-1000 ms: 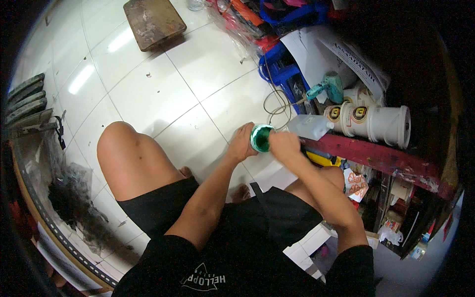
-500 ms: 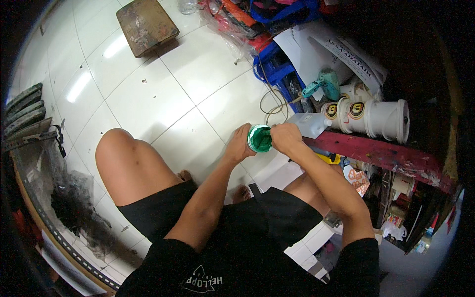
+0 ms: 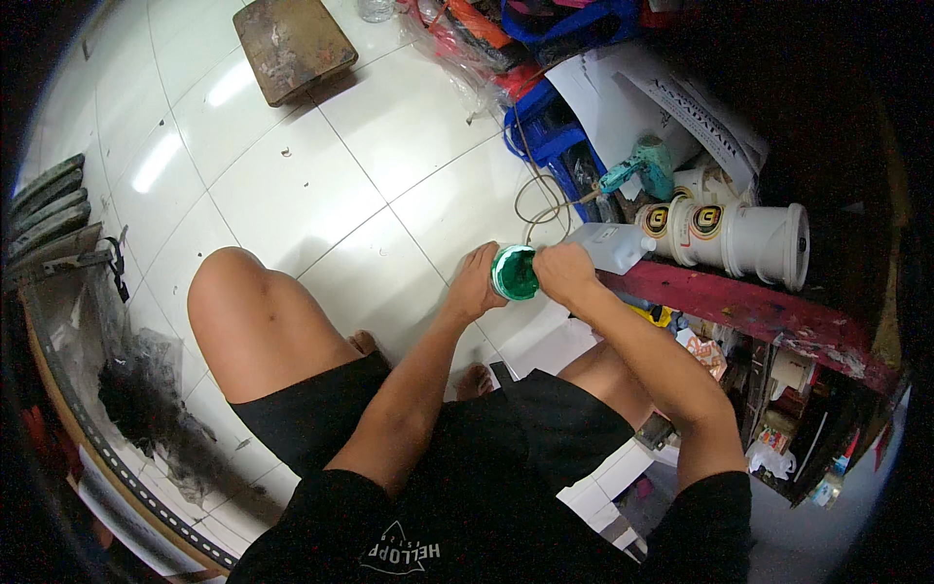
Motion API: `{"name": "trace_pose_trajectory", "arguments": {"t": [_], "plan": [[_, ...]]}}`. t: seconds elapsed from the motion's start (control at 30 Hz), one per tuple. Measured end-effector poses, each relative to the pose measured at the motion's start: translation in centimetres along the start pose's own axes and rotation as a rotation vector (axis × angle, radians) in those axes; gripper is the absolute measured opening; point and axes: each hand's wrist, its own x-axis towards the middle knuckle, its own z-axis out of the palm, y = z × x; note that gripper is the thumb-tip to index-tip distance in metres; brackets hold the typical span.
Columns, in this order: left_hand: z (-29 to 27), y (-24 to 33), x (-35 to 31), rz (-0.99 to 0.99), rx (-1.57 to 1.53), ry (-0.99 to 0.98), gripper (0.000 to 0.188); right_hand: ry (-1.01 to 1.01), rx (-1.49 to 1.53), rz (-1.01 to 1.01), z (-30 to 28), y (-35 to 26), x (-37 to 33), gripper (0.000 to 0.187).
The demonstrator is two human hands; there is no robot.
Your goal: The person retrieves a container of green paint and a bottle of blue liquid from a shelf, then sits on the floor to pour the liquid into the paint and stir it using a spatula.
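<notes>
Well, nearest of all is the black shirt (image 3: 457,516) with a pale print on its chest, and past it the black shorts (image 3: 574,423) and a bare, bent left knee (image 3: 233,292). Both forearms reach forward to a small round tub (image 3: 498,273), which sits between the two hands, its mouth facing the camera and its inside coated with green paint (image 3: 522,280). The left hand (image 3: 475,283) is clamped around the tub's left side. The right hand (image 3: 566,273) is curled in at the opposite rim, fingers drawn together (whether they pinch a tool, I cannot tell, since the knuckles hide it). Just beyond the right hand, a translucent bottle (image 3: 613,247) lies by the edge of a red, paint-marked board (image 3: 720,304), with white buckets (image 3: 757,243) in a row next to it. Farther along are a teal-smeared blower (image 3: 650,167), large white paper sheets (image 3: 603,97) and some blue bags (image 3: 537,122), with a thin cable (image 3: 525,200) looping near them. Farthest off, a stained low stool (image 3: 295,49) stands on the white tiled floor (image 3: 341,175).
</notes>
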Motion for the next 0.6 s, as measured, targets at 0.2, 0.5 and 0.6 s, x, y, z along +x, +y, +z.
{"name": "trace_pose_trajectory", "arguments": {"t": [0.2, 0.5, 0.6], "plan": [[0.1, 0.1, -0.1, 0.007, -0.020, 0.015, 0.103, -0.141, 0.006, -0.046, 0.8, 0.5, -1.7, 0.017], [0.6, -0.1, 0.0, -0.019, 0.029, 0.047, 0.106, -0.168, 0.262, 0.242, 0.0, 0.8, -1.1, 0.026], [0.3, -0.2, -0.2, -0.044, 0.021, 0.051, 0.106, -0.179, 0.581, 0.295, -2.3, 0.2, -0.2, 0.031]]}}
